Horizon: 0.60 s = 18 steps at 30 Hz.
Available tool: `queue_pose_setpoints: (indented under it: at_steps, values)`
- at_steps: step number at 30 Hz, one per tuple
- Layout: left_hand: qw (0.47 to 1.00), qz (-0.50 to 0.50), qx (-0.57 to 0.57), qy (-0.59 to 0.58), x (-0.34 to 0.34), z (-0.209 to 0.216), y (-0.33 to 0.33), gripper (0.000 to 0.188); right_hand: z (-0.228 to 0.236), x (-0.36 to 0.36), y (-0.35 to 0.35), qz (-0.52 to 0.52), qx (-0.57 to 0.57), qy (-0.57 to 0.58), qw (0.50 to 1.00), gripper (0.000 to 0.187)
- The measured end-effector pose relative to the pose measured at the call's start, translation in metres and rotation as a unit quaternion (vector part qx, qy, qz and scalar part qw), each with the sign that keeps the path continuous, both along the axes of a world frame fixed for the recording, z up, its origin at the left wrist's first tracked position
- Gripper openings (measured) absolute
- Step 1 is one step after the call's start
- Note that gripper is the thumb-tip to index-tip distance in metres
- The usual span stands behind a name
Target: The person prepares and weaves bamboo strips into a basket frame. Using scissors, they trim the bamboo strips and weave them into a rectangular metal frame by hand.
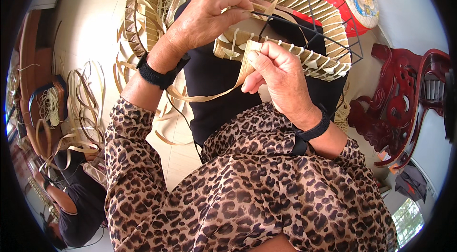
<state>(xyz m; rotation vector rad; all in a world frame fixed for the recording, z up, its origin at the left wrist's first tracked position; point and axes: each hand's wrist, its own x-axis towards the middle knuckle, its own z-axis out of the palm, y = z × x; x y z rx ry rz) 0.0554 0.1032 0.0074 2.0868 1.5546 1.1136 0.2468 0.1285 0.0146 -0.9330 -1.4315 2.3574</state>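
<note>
1. The half-woven basket [295,28] sat on the person's lap, directly beyond both hands, a black wire frame wrapped with pale, flat palm-like strips; its long axis ran from the upper middle of the view down toward the right.
2. The loose strip [209,95] being worked ran from the basket's near rim, where the right hand pinched it, and sagged in a curve toward the left wrist.
3. The right hand [278,76] was closed, thumb and fingers pinching the strip's end against the near rim; it was the nearer hand to that edge.
4. The left hand [209,16] was closed too, its fingertips gripping a strip at the top of the frame, just above the right hand.
5. The weave looked stiff and ribbed, with small loops standing along the rim; part of the wire frame [342,23] was bare.
6. Outward: another woven piece [157,9] lay on the floor past the left wrist, loose strip bundles [83,109] lay at the left, a red stool [347,0] and a dark red carved chair [404,104] stood at the right, and another person [71,209] sat at the lower left.
</note>
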Motion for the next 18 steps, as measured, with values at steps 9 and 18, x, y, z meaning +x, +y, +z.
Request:
queue_pose_setpoints:
  at_steps: [9, 18]
  values:
    - [1.000, -0.005, -0.016, -0.012, 0.005, 0.003, -0.003, 0.007, -0.003, 0.010, 0.016, 0.029, 0.475, -0.041, 0.879, 0.012]
    - [0.999, -0.018, -0.033, 0.007, 0.002, 0.012, 0.001, 0.008, 0.003, -0.006, 0.036, -0.015, 0.651, -0.025, 0.759, 0.018]
